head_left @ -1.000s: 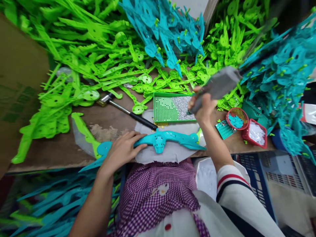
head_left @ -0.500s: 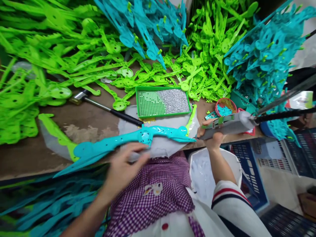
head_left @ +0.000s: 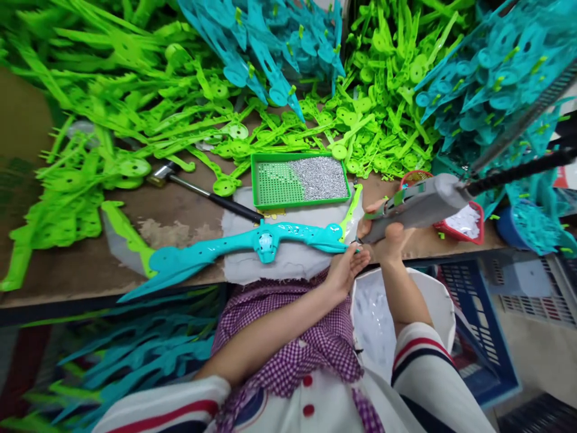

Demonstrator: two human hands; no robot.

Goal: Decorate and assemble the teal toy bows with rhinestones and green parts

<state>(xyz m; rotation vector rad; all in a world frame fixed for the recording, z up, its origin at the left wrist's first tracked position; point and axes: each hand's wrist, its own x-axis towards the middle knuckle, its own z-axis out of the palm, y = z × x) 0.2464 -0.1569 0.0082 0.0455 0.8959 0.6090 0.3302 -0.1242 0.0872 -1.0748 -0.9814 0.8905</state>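
The teal bow piece (head_left: pixel 265 243) lies lengthwise along the near edge of the tabletop (head_left: pixel 81 264), resting on a white cloth pad (head_left: pixel 288 264). Below that edge, closest to us, a white tub (head_left: pixel 396 307) stands on the right and a heap of similar teal pieces (head_left: pixel 126 361) on the left.

Our left hand (head_left: pixel 345 267) crosses our lap to the right tip of the piece. Its fingers are drawn together there, but we cannot tell whether they pinch the tip, a screw or nothing. Our right hand (head_left: pixel 383 234) is clamped round a grey power driver (head_left: pixel 419 204), whose nose points at that same tip.

We judge this piece to be mid-way. The tool is at its right end, and the holes along its length are too small for us to tell whether they are filled.

Just beyond the pad sits a green tray (head_left: pixel 253 180). Its right half is heaped with small silver screws and its left half is bare grid, so plenty of screws remain. A hammer (head_left: pixel 202 193) lies untouched to its left, and two red baskets (head_left: pixel 469 219) stand to the right behind the driver.

Farther back, loose green parts (head_left: pixel 135 102) cover most of the tabletop. Teal pieces with green pegs are stacked at the far middle (head_left: pixel 270 48) and far right (head_left: pixel 491 78). From those stacks we judge that many pieces are done, and from the green heap that much is left.
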